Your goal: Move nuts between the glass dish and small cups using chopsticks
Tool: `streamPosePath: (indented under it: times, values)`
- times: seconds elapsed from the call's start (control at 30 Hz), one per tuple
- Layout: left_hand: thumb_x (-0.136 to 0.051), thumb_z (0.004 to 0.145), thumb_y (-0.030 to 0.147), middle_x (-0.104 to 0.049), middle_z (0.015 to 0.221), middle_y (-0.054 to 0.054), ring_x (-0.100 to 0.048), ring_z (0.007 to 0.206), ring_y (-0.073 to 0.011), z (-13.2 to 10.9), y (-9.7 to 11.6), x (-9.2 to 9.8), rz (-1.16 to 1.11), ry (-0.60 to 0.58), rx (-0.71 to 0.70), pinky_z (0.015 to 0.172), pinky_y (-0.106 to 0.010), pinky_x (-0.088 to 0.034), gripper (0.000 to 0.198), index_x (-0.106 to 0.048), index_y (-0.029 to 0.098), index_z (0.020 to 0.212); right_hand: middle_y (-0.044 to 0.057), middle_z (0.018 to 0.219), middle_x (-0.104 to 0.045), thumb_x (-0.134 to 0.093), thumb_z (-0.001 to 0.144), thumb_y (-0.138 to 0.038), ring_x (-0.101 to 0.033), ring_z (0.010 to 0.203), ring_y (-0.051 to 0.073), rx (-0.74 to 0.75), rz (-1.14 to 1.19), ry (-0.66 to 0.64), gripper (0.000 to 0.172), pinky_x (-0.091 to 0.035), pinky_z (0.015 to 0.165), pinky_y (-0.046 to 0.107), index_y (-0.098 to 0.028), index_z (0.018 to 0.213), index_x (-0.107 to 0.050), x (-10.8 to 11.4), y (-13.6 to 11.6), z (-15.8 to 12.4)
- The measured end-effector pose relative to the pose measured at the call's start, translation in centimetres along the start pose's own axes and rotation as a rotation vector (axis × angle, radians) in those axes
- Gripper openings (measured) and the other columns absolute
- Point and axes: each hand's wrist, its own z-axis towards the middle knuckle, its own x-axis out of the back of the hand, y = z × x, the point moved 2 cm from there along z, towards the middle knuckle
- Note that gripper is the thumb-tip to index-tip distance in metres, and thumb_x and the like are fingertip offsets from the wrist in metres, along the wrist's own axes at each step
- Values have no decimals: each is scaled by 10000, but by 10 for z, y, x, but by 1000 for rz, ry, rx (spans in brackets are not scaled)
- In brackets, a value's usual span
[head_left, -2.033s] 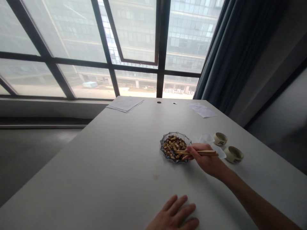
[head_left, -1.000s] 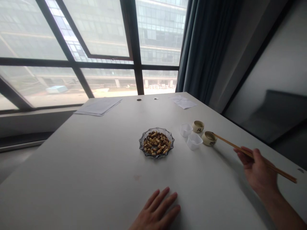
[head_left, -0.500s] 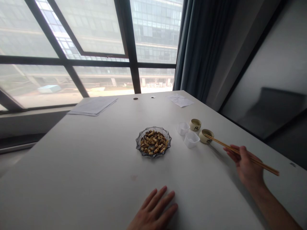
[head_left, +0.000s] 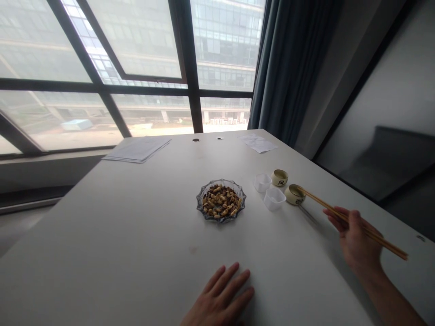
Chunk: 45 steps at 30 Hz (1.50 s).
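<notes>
My right hand [head_left: 356, 235] is shut on a pair of wooden chopsticks [head_left: 326, 205], whose tips reach the rim of a small cream ceramic cup [head_left: 295, 194]. I cannot tell if the tips touch the cup or anything inside it. A cut-glass dish [head_left: 208, 186] full of peanuts [head_left: 220, 201] stands mid-table, apart from both hands. My left hand [head_left: 220, 294] lies flat on the white table [head_left: 136, 235] near the front, fingers spread, holding nothing. A matching ceramic cup [head_left: 279, 178] and two clear plastic cups [head_left: 263, 183] [head_left: 273, 199] stand between the dish and my right hand.
Loose paper sheets [head_left: 137, 149] [head_left: 257, 143] lie at the table's far end, below a large window [head_left: 146, 45]. A dark curtain [head_left: 288, 68] hangs at the far right corner. The table's right edge runs beyond my right hand.
My right hand has left the dish and moved right, carrying the chopsticks to the ceramic cup. The view has turned right. My left hand stays flat on the table.
</notes>
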Motion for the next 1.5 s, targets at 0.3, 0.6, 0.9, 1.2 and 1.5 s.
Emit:
streamPosePath:
  times: [0.3,0.6,0.9,1.2,1.5]
  values:
    - [-643,983,349,-461,1586,-11,-417,1464,-261,-1,1,-4,14,-2,3,1185,-406,-400,452,-568,258,1419,103,845,-770,-740,873,-491,-776,782,183,-91,58,-10,355,-632,757,218,-137,879,-759,-1,1,-1]
    - [-677,971,351,-473,1577,-20,-429,1455,-264,-1,1,-6,18,-1,-2,1185,-402,-400,465,-572,253,1413,109,842,-761,-660,932,-479,-775,793,162,-212,154,84,373,-624,705,162,-124,842,-732,9,9,14]
    - [-660,993,356,-516,1544,-20,-426,1456,-242,-2,1,-5,7,43,11,1221,-386,-347,409,-589,264,1386,128,845,-795,-744,876,-485,-788,776,245,13,-86,-416,354,-659,700,293,-141,947,-786,-75,-45,-43]
    - [-511,1068,353,-492,1558,23,-438,1436,-237,-6,3,-15,22,86,35,1180,-395,-404,343,-575,304,1401,53,767,-774,-603,977,-469,-754,736,189,32,-515,-1165,374,-599,693,267,-178,813,-772,-198,-70,-94]
    - [-547,1056,326,-493,1552,42,-461,1414,-234,-7,8,-25,45,109,73,1175,-404,-398,305,-594,328,1357,68,734,-775,-633,927,-525,-770,713,250,-43,-553,-1076,381,-618,676,325,-179,818,-752,-224,-53,-103]
